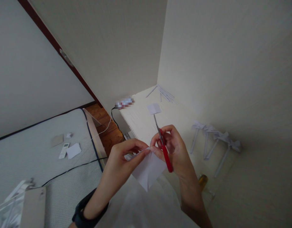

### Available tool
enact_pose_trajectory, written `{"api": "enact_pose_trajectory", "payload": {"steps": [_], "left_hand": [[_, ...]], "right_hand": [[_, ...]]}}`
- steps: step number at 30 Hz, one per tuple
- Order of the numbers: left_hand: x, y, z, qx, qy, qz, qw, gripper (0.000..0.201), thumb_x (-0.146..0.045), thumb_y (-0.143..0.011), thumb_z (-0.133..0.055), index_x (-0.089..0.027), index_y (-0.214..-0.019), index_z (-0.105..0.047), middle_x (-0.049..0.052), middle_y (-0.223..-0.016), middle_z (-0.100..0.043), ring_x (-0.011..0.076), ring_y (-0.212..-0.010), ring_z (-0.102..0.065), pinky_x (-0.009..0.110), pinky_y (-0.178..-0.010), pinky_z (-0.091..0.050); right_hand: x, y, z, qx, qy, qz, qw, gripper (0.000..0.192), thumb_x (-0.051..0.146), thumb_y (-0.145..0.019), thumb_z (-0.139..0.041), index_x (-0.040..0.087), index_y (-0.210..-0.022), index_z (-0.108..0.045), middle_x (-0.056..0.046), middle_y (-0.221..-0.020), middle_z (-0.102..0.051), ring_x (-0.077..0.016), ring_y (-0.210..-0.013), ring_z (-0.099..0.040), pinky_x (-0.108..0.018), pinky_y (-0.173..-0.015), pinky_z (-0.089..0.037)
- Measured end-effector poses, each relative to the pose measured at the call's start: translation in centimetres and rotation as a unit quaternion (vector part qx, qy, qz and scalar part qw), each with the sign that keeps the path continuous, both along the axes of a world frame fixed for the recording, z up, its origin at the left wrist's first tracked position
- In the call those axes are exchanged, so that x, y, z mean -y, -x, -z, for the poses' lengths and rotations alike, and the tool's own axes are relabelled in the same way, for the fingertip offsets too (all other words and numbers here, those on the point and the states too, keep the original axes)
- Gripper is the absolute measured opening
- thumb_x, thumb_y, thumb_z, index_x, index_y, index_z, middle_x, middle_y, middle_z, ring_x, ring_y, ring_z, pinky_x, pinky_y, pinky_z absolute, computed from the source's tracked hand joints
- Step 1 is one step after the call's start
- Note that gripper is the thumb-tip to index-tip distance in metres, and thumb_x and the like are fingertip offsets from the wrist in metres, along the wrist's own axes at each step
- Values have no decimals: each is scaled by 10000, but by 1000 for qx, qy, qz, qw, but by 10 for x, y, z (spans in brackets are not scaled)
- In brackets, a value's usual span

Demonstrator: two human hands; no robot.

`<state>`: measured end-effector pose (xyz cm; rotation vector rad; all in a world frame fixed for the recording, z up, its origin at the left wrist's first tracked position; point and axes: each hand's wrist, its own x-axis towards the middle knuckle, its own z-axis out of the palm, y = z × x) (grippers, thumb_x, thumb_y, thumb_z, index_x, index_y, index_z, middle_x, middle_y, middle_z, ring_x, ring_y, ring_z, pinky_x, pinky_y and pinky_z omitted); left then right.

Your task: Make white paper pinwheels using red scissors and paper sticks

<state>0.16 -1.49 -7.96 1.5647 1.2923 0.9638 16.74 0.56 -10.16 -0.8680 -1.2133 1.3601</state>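
The left hand [123,155] pinches the top edge of a folded sheet of white paper [149,169] between thumb and fingertips; the right hand [170,145] grips red-handled scissors [163,145], blades pointing away over the pale table [136,118]; both hands meet above the table's near edge. Beyond the scissor tips a small paper square [154,108] lies on the table; rolled paper sticks [214,142] lean at its right side; a mattress [41,152] lies left of the table.

text: none legible | labels: none | numbers: none | signs: none
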Motion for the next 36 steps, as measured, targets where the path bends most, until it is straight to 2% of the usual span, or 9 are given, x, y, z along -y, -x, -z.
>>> {"api": "enact_pose_trajectory", "payload": {"steps": [14,21,28,36], "left_hand": [[0,-1,-5,-45,-40,5,998,121,-237,-888,-661,-203,-792,-727,-14,-777,-739,126,-723,-677,211,-658,-484],[2,-1,-5,-95,-91,-4,991,116,-206,-877,-671,-207,-770,-715,-38,-728,-720,100,-643,-630,187,-606,-455],[3,-2,-7,-113,-102,6,988,107,-215,-889,-660,-203,-795,-711,-20,-768,-735,120,-684,-654,194,-614,-464],[3,-5,-6,-110,-112,-5,988,134,-190,-891,-646,-192,-762,-684,-23,-734,-710,112,-667,-638,192,-612,-456]], "right_hand": [[2,-1,-1,21,-16,6,1000,397,110,-719,-779,273,-909,-471,74,-755,-507,-112,-667,-487,-239,-628,-412],[3,-1,-1,42,-27,5,999,390,112,-745,-759,280,-931,-459,68,-771,-494,-126,-685,-479,-261,-645,-400],[4,-2,-2,55,-41,14,998,386,120,-742,-761,276,-931,-463,60,-774,-508,-132,-688,-480,-270,-659,-405],[4,-1,-1,45,-16,21,999,383,119,-737,-758,280,-932,-469,66,-761,-522,-131,-681,-493,-263,-655,-417]]}}
